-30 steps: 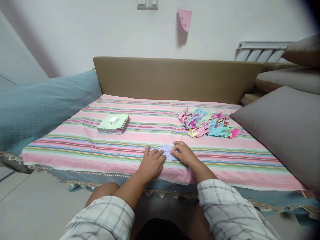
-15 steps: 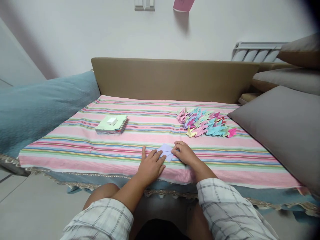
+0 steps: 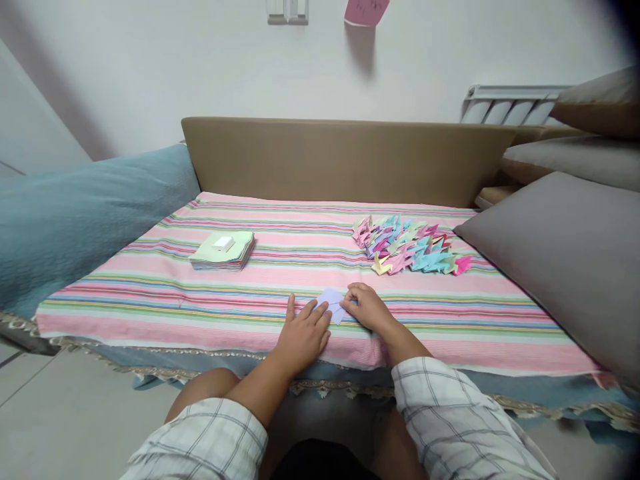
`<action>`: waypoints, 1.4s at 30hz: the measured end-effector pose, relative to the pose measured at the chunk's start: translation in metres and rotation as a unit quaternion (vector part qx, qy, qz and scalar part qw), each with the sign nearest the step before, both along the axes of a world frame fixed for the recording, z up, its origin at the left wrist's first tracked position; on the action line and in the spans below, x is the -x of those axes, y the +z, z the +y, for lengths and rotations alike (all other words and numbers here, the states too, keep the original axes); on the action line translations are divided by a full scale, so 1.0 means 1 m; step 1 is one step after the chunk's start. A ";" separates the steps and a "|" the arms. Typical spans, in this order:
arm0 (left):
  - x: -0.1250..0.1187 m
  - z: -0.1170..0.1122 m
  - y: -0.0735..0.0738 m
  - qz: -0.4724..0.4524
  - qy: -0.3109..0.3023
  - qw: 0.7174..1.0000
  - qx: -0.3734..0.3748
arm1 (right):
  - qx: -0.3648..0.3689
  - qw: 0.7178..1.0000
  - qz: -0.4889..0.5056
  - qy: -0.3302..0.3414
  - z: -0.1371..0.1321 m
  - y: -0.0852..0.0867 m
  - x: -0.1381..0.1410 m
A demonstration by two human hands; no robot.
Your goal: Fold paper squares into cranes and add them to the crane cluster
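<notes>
A small lavender paper (image 3: 332, 304), partly folded, lies on the striped cloth (image 3: 280, 273) near its front edge. My left hand (image 3: 303, 332) rests flat with its fingers stretched out, the fingertips pressing the paper's left side. My right hand (image 3: 367, 306) has its fingers curled and pinched on the paper's right corner. Both hands are close together, touching the same paper.
A stack of coloured paper squares (image 3: 223, 250) with a small white block on top lies at the back left. A pile of several folded paper cranes (image 3: 407, 245) lies at the back right. A blue cushion (image 3: 75, 213) borders the left, grey cushions (image 3: 565, 247) the right, a tan backrest (image 3: 345, 157) behind.
The hands have hardly moved on the paper. The view has shifted slightly, so everything sits a little lower and more to the left in the picture.
</notes>
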State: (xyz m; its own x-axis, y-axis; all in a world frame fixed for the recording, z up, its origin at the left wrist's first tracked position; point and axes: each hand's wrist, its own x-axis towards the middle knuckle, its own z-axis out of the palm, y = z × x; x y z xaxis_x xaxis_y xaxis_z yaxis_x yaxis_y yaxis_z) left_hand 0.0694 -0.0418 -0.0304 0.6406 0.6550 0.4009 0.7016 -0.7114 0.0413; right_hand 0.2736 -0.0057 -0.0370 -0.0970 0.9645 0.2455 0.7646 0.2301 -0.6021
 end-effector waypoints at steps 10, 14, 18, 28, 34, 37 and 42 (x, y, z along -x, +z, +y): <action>0.000 -0.001 -0.001 -0.001 0.007 1.000 -0.001 | -0.009 0.998 0.022 -0.050 -0.003 -0.005 0.007; 0.001 -0.001 -0.003 -0.001 0.005 1.000 0.004 | 0.005 0.998 0.028 -0.052 0.000 -0.007 0.004; 0.000 0.000 -0.003 -0.003 0.005 1.000 0.002 | 0.004 0.998 0.039 -0.049 0.002 -0.007 0.001; 0.002 0.000 -0.004 -0.005 0.002 1.000 0.009 | -0.025 0.991 0.069 -0.111 0.001 0.001 -0.008; 0.001 0.000 -0.004 -0.020 -0.005 0.999 0.033 | -0.140 0.985 0.063 0.081 -0.016 0.010 0.014; 0.005 0.006 -0.001 -0.069 0.006 0.994 0.080 | -0.086 0.988 0.037 0.125 -0.021 0.009 0.029; 0.019 0.022 0.005 -0.186 0.114 0.969 0.114 | -0.079 0.989 0.011 0.128 -0.019 0.003 0.036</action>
State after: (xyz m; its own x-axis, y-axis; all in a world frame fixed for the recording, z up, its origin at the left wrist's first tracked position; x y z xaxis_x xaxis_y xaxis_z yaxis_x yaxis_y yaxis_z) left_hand 0.0508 -0.0195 -0.0252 0.3073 0.8614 0.4044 0.7457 -0.4820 0.4599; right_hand 0.2372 -0.0251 -0.0337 -0.3252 0.8588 0.3959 0.6568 0.5063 -0.5588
